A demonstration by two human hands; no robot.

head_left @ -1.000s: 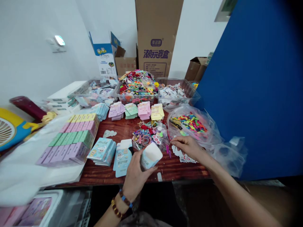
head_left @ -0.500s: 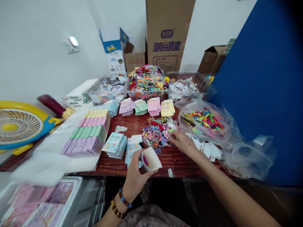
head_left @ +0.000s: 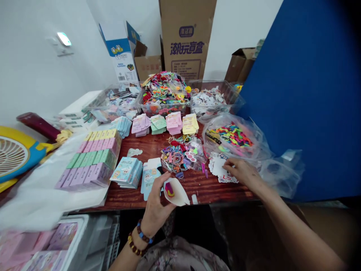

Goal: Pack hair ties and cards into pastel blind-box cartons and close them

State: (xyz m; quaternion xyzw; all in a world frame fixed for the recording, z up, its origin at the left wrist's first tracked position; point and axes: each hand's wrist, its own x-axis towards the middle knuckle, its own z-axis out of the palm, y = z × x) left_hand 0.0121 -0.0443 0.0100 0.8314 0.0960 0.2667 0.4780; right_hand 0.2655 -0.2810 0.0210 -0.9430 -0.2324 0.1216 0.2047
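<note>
My left hand (head_left: 158, 203) is wrapped round a small open box (head_left: 180, 194), its white inside tilted toward me. A purple and yellow piece (head_left: 169, 189) lies inside it. Fingers pinched, my right hand (head_left: 239, 171) touches the pile of white cut-out stickers (head_left: 219, 169) at the right. Between the hands, farther back, is a heap of hair ties and small clips (head_left: 180, 156). Flat blue cartons (head_left: 151, 175) lie just behind the left hand, beside a stack of blue printed boxes (head_left: 126, 171).
Rows of coloured boxes (head_left: 90, 158) stand at the left near a yellow fan (head_left: 17, 158). Clear tubs (head_left: 165, 110) of trinkets line the back behind stacks of folded cartons (head_left: 174, 122). A plastic bag (head_left: 234, 137) of bright pieces lies right, before a blue panel (head_left: 310, 105).
My right hand has moved from the hair-tie heap to the white stickers, toward the right. The box in my left hand is tilted more, showing the coloured piece inside. The view has shifted right.
</note>
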